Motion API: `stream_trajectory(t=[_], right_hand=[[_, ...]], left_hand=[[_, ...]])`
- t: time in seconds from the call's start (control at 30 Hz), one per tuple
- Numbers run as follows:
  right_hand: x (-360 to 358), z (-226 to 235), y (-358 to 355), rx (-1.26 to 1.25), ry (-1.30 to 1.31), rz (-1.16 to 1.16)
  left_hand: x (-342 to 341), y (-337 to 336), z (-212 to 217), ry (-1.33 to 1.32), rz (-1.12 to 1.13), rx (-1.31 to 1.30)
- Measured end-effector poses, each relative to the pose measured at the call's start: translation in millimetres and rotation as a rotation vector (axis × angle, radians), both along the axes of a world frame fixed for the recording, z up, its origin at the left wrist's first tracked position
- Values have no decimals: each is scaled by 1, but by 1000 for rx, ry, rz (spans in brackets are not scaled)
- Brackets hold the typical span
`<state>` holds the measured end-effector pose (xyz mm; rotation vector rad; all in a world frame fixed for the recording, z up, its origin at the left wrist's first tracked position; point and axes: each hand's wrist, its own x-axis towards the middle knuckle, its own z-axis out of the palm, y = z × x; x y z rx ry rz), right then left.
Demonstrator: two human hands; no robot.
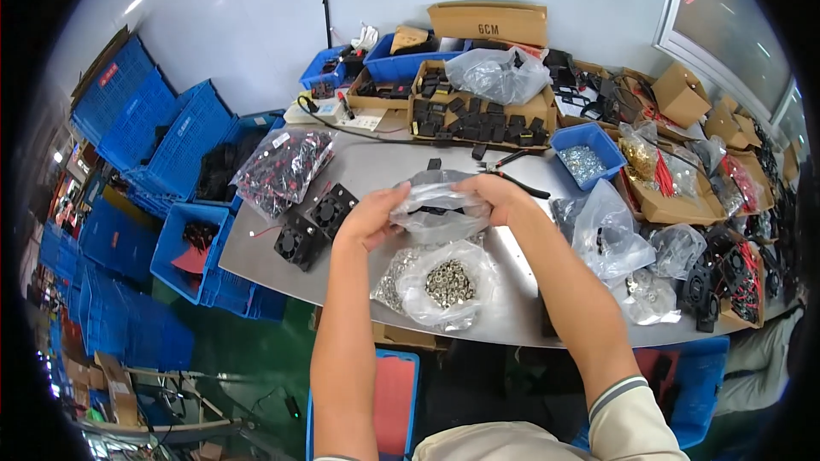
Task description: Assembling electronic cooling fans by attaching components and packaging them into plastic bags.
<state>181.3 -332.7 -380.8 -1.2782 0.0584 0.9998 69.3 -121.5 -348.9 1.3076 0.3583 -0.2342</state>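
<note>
Over the middle of the metal table, a clear plastic bag (440, 224) is stretched between my two hands. My left hand (374, 215) is closed on its left edge, and my right hand (494, 194) grips the right edge. Something dark shows through the plastic; I cannot make out what it is. Just nearer to me lies another clear bag (489, 286), its mouth spread around many small silvery metal nuts (450, 283). Two black cooling fans (333, 210) stand left of my left hand. Beyond my right hand lie black-and-orange cutting pliers (521, 184).
A filled plastic bag (284, 169) lies at the table's left. A cardboard tray (540, 111) of black parts stands at the back. To the right are a blue bin (605, 143) of small metal pieces, more bags and boxes. Blue crates (128, 154) are stacked left.
</note>
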Motion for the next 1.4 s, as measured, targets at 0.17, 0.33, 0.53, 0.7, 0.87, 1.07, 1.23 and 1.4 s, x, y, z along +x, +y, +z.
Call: stream_trajectory(t=[0.17,0.33,0.53,0.7,0.87,1.07,1.23,1.4], right_hand=[[-35,49,11,-292,-612,10],[-49,42,0,-460,-1482,111],[-65,38,17,-1114,-1839,-34],[-85,54,28,-1292,-1653,30],[-61,55,18,-1126,-1348,306],[-38,38,9,103,-115,-385],[-29,28,10,226,56,-312],[-26,21,-6,94,47,-214]], left_hand=[[8,24,-17,115,106,-143],[-9,-6,7,-162,28,343],[-23,-31,24,-185,269,1654],[-20,-10,6,-63,201,1331],[-11,-10,-1,-24,350,472],[-12,-15,-20,-206,399,-31],[-12,-26,-15,-419,206,553],[2,-15,-13,58,356,57]])
